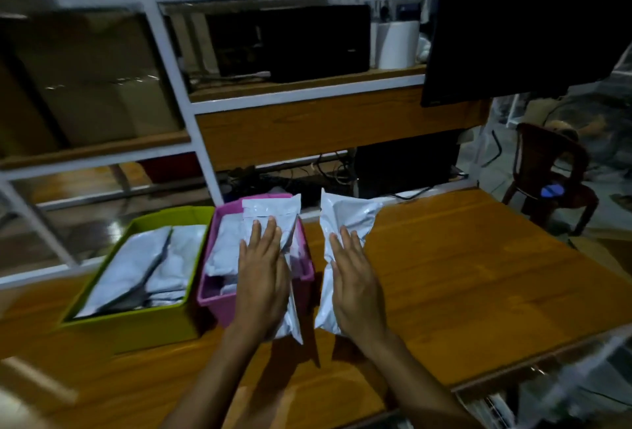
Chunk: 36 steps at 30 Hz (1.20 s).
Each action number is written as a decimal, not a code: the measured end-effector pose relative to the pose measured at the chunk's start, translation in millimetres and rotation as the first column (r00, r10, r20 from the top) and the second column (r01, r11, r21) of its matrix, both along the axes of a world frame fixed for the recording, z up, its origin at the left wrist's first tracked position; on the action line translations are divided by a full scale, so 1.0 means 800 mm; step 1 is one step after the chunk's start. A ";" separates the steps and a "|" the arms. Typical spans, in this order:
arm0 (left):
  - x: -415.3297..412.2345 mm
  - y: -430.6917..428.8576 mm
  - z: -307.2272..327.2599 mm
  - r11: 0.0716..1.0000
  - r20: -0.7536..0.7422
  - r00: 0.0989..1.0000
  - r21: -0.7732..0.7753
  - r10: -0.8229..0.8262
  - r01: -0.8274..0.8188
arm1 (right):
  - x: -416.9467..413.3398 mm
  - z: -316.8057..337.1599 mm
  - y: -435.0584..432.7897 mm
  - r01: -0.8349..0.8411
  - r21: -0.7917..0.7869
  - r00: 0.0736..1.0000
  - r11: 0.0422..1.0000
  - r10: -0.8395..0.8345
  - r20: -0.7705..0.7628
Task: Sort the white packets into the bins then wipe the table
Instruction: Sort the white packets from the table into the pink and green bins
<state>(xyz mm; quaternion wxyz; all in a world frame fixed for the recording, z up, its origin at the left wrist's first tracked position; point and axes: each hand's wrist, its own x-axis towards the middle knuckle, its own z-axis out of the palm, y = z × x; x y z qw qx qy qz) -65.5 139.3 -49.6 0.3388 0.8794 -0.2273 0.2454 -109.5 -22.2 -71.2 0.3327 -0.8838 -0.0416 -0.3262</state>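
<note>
The left hand (261, 278) lies straight-fingered on a white packet (273, 213) over the pink bin (219, 305) at the table's (478, 274) far edge. The right hand (355, 285) lies likewise on a second packet (342, 216) just beside that bin. Both thumbs are hidden, so grasping or released cannot be told.

i see a table (461, 274) of orange-brown wood with a smooth, faintly shiny grain. the white packets (345, 220) look like glossy, crinkled plastic film. green bin (136, 322) and pink bin (222, 305) look like smooth plastic.
</note>
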 end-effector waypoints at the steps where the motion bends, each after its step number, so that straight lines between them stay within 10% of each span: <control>1: 0.007 0.016 0.005 1.000 0.008 1.000 -0.009 0.023 -0.023 | 0.009 0.007 0.014 -0.017 -0.010 1.000 1.000 0.017 0.007; 23: 0.239 0.099 -0.085 0.868 -0.367 0.889 0.492 0.274 -0.064 | 0.296 -0.101 0.112 -0.281 -0.396 0.751 0.874 -0.056 -0.658; 36: 0.252 0.100 -0.092 0.863 -0.398 0.885 0.506 0.242 -0.008 | 0.308 -0.107 0.114 -0.292 -0.321 0.713 0.901 -0.019 -0.701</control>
